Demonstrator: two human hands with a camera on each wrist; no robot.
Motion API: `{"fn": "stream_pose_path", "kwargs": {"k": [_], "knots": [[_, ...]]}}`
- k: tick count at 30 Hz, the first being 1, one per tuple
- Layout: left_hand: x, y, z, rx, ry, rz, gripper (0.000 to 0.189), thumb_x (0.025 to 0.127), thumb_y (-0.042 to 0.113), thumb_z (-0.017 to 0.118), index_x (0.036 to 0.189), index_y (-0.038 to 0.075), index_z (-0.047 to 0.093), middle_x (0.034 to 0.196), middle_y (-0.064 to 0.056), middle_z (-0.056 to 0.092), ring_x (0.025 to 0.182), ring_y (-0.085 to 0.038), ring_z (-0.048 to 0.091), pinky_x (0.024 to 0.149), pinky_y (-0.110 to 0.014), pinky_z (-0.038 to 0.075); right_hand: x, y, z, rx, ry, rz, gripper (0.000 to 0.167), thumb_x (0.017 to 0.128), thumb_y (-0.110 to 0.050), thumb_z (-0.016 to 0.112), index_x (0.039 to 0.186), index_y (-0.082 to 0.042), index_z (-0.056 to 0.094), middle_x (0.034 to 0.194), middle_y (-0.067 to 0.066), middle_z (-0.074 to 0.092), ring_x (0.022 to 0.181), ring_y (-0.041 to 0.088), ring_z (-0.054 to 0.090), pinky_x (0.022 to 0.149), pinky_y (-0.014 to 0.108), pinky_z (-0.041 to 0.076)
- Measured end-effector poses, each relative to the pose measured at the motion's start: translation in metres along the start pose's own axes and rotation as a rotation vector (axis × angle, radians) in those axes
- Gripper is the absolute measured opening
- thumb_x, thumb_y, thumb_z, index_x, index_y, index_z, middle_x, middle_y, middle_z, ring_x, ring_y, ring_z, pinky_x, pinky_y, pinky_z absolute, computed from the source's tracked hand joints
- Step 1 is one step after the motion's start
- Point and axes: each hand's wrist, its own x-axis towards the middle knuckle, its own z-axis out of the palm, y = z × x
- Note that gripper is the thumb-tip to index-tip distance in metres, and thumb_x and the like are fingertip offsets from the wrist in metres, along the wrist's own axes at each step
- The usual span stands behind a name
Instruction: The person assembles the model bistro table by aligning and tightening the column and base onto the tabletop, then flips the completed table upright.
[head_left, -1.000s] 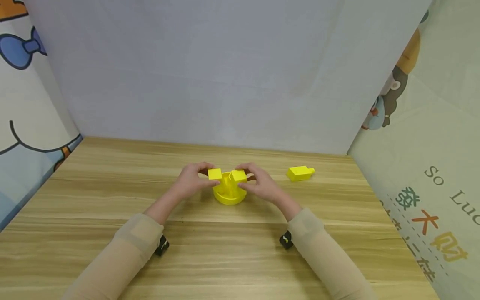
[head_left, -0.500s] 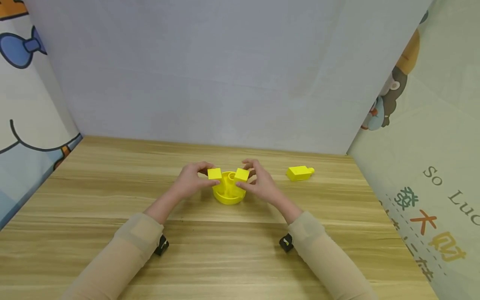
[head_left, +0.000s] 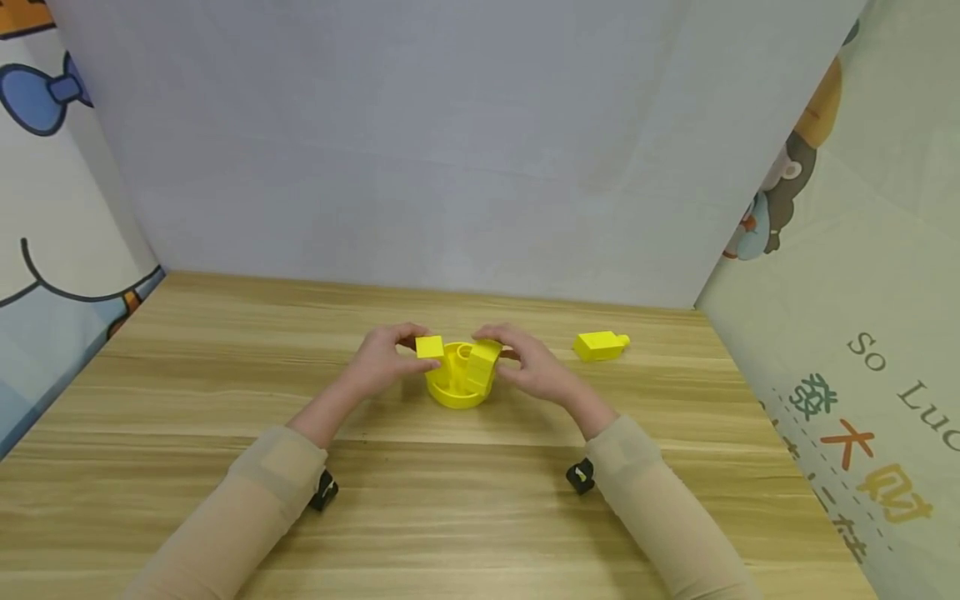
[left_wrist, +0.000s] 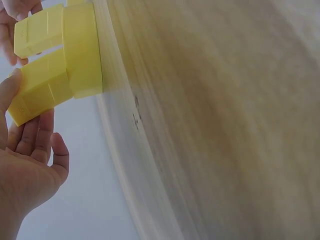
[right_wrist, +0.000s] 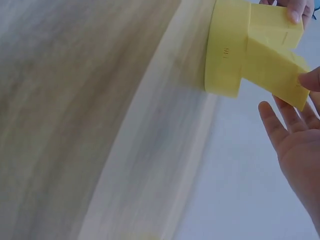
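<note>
Head view, at the left of the yellow dish (head_left: 457,402): the left hand (head_left: 381,364) has thumb and fingers on opposite sides of the left block (head_left: 430,347), pinching it near its top end. That block stands up at the dish's left side; in the left wrist view it leans outward somewhat. The dish itself rests on the table (head_left: 450,500), and inside it rises a short tube (head_left: 464,352). At the dish's right side is the right block (head_left: 482,362), tilted, its long face showing. The right hand (head_left: 528,365) holds this block between thumb and fingertips, spread about as wide as the block, its little finger apart. Farther right, well apart from the dish, a loose block (head_left: 598,346) lies on its side with a round knob at its right end, touched by neither hand.

The step in hand looks like working the two blocks into place at the dish. Whether either lower end is seated cannot be told. The next move seems to call for straightening the right block over its spot and pressing down, while the left hand steadies its own block.
</note>
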Motion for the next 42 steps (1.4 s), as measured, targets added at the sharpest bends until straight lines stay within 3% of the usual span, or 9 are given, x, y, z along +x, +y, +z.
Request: {"fn": "stream_pose_path", "kwargs": {"k": [5,12,23,27,32,37,42], "knots": [[-0.001,0.002,0.000,-0.007,-0.004,-0.031,0.050,0.081,0.029,0.076,0.123,0.008,0.060,0.113,-0.011,0.062,0.108,-0.029,0.056,0.089,-0.041,0.047,-0.003,0.000,0.000,-0.025,0.045,0.018,0.039,0.087,-0.002,0.060,0.126,-0.003,0.055,0.132,0.013,0.049,0.117,0.029,0.051,0.091,0.041,0.050],[-0.003,0.005,0.000,0.000,-0.004,-0.053,0.050,0.081,0.028,0.075,0.124,0.008,0.059,0.114,-0.012,0.062,0.109,-0.030,0.056,0.090,-0.041,0.047,-0.009,-0.004,0.003,-0.074,0.112,0.131,0.037,0.084,-0.015,0.072,0.116,-0.005,0.056,0.113,0.009,0.057,0.099,0.023,0.057,0.087,0.038,0.051],[-0.002,0.005,-0.002,-0.017,-0.004,-0.044,0.049,0.081,0.027,0.076,0.122,0.008,0.060,0.113,-0.012,0.062,0.110,-0.031,0.056,0.091,-0.042,0.047,-0.010,-0.014,0.012,-0.076,0.172,0.221,0.042,0.081,-0.019,0.075,0.113,-0.004,0.054,0.104,0.009,0.057,0.094,0.023,0.057,0.083,0.035,0.053],[-0.002,0.005,-0.002,-0.015,-0.007,-0.043,0.049,0.081,0.028,0.076,0.122,0.008,0.060,0.113,-0.012,0.063,0.110,-0.030,0.056,0.090,-0.042,0.047,-0.010,-0.015,0.011,-0.072,0.131,0.192,0.052,0.081,-0.022,0.075,0.124,-0.006,0.051,0.109,0.010,0.055,0.096,0.024,0.056,0.082,0.038,0.053],[-0.003,0.005,-0.002,-0.014,-0.011,-0.046,0.048,0.081,0.028,0.076,0.122,0.008,0.061,0.113,-0.011,0.063,0.109,-0.030,0.056,0.090,-0.042,0.047,-0.013,-0.015,0.005,-0.112,0.026,0.066,0.065,0.082,-0.019,0.071,0.140,-0.013,0.042,0.134,0.010,0.049,0.118,0.027,0.048,0.092,0.047,0.047],[-0.003,0.005,-0.002,-0.009,-0.014,-0.035,0.048,0.081,0.028,0.075,0.122,0.008,0.061,0.112,-0.011,0.063,0.109,-0.030,0.056,0.089,-0.042,0.048,-0.013,-0.016,0.001,-0.131,-0.036,-0.043,0.058,0.082,-0.007,0.065,0.136,-0.010,0.047,0.140,0.008,0.046,0.130,0.026,0.041,0.104,0.048,0.037],[-0.003,0.005,-0.002,-0.013,-0.014,-0.028,0.047,0.081,0.027,0.076,0.121,0.008,0.061,0.112,-0.011,0.063,0.109,-0.031,0.056,0.089,-0.042,0.048,-0.011,-0.013,0.002,-0.133,-0.035,-0.019,0.045,0.085,-0.008,0.065,0.128,-0.005,0.052,0.129,0.010,0.054,0.119,0.025,0.051,0.095,0.042,0.047]]}}
